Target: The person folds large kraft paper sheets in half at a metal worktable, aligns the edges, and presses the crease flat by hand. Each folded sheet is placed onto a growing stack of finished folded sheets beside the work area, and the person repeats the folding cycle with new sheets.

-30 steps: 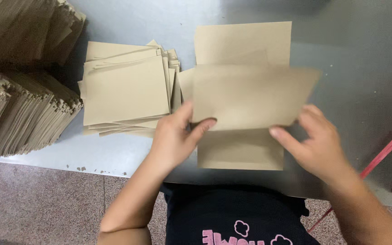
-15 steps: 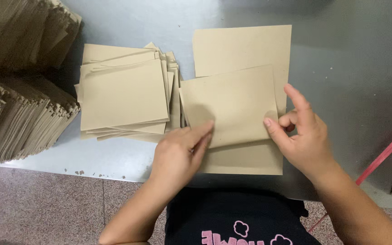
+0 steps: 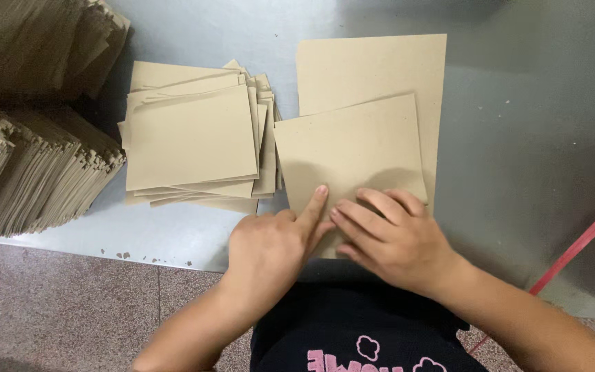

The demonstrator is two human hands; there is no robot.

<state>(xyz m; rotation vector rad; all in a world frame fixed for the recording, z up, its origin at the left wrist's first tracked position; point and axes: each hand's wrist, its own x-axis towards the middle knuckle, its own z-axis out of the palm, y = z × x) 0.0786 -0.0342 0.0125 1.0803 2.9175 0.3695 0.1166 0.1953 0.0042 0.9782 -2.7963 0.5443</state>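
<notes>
Both hands flat, fingers [image 3: 366, 219] spread, pressing folded brown sheet [image 3: 349, 148], grey table [image 3: 518, 151]

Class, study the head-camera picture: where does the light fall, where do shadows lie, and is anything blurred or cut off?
Head view: soft, even light with no glare on the grey table; both hands, left hand and right hand, cast a faint shadow onto the folded brown sheet; the dark gap beside the tall stacks is deepest; focus is sharp throughout; stacks and red strip are cropped by the edges.

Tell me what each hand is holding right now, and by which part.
Nothing is gripped. The left hand and right hand press flat fingers on the near edge of the folded brown paper sheet, pinning it to the table.
</notes>
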